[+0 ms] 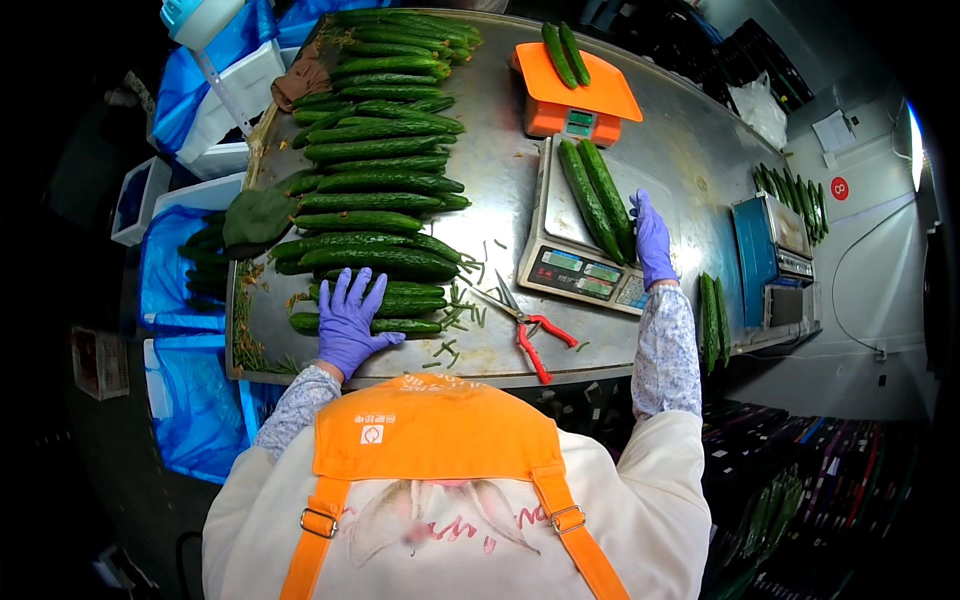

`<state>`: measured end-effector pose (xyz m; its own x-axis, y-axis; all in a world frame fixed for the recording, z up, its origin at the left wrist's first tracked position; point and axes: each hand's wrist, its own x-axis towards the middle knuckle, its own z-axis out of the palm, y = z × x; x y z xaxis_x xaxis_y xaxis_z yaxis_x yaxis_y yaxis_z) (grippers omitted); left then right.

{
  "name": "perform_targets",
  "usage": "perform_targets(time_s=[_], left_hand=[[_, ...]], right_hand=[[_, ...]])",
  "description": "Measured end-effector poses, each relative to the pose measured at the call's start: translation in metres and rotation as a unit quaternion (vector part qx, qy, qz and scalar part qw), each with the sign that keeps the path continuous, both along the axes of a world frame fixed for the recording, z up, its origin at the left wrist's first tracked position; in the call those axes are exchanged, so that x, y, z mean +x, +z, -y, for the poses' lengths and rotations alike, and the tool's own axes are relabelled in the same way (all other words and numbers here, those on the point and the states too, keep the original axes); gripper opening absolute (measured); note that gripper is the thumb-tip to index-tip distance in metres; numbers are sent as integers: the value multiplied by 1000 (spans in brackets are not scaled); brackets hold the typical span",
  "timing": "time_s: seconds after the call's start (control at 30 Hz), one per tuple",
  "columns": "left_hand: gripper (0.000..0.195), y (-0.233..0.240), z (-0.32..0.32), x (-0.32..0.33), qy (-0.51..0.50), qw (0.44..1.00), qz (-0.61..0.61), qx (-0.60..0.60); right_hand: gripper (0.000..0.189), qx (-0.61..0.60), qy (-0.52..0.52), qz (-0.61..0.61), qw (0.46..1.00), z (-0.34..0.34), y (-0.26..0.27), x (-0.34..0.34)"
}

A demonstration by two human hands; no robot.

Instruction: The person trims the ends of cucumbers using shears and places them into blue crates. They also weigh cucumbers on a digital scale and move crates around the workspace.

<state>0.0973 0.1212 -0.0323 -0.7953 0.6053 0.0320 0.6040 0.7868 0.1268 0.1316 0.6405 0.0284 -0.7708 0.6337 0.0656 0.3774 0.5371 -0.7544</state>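
My left hand, in a purple glove, lies palm down with fingers spread over the near end of a row of cucumbers. On the steel table, a flat digital scale carries two cucumbers side by side. Along their right side is my right hand, also gloved, with its fingers extended; whether it touches the nearer cucumber is hard to tell. Red-handled shears lie with blades apart between the row and the scale. Cut stem pieces are scattered near the blades.
Behind the flat scale, an orange scale bears two more cucumbers. Two cucumbers rest at the right, near a blue machine. Blue-lined bins flank the table's left side. A dark green cloth item lies at that edge.
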Motion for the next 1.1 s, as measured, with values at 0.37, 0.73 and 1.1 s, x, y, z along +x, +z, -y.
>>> perform_targets(time_s=[0.37, 0.73, 1.1], left_hand=[[102, -3, -1, 0, -11, 1000, -8, 10], [103, -4, 2, 1, -8, 1000, -19, 11], [105, -4, -5, 1, -14, 999, -28, 27]], right_hand=[[93, 35, 23, 72, 996, -1, 9, -19], [101, 270, 18, 200, 942, 77, 18, -26], [94, 257, -121, 76, 956, 17, 9, 96]])
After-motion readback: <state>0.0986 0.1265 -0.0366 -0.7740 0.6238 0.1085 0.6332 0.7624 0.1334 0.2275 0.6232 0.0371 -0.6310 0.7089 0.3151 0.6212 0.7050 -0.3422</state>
